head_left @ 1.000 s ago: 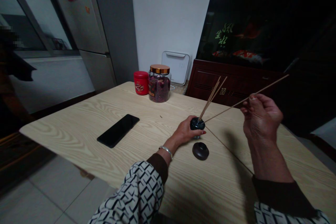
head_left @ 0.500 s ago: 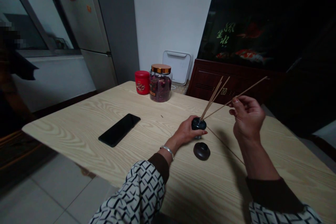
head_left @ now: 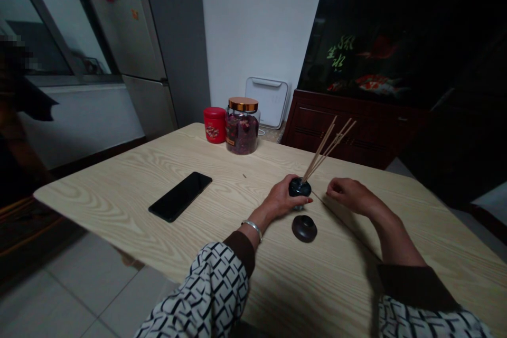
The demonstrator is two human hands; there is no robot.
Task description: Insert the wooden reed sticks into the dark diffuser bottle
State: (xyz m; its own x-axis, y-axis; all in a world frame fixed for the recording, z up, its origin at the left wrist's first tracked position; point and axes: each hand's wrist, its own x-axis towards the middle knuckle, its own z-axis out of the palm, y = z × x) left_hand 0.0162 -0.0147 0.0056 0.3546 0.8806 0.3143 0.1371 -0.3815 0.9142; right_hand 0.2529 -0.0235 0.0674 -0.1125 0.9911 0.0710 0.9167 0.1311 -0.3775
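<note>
My left hand point(head_left: 283, 198) is closed around a dark glazed round holder point(head_left: 299, 187), and several thin wooden sticks point(head_left: 328, 149) stand fanned up and right out of its top. My right hand point(head_left: 346, 194) is low over the light wood-grain table point(head_left: 119, 179), just right of the holder, with fingers loosely curled and nothing in them. A dark brown round lid or base point(head_left: 304, 228) sits on the table just below my left hand.
A black smartphone point(head_left: 180, 196) lies left of my hands. At the table's back edge stand a red tin point(head_left: 215, 124) and a gold-lidded glass jar of dried flowers point(head_left: 242, 129). A dark wooden cabinet point(head_left: 352, 137) and a fish tank point(head_left: 368, 37) are behind the table.
My right hand has let go of the long stick and dropped towards the table. That stick now stands in the holder with the others. My left hand has not moved.
</note>
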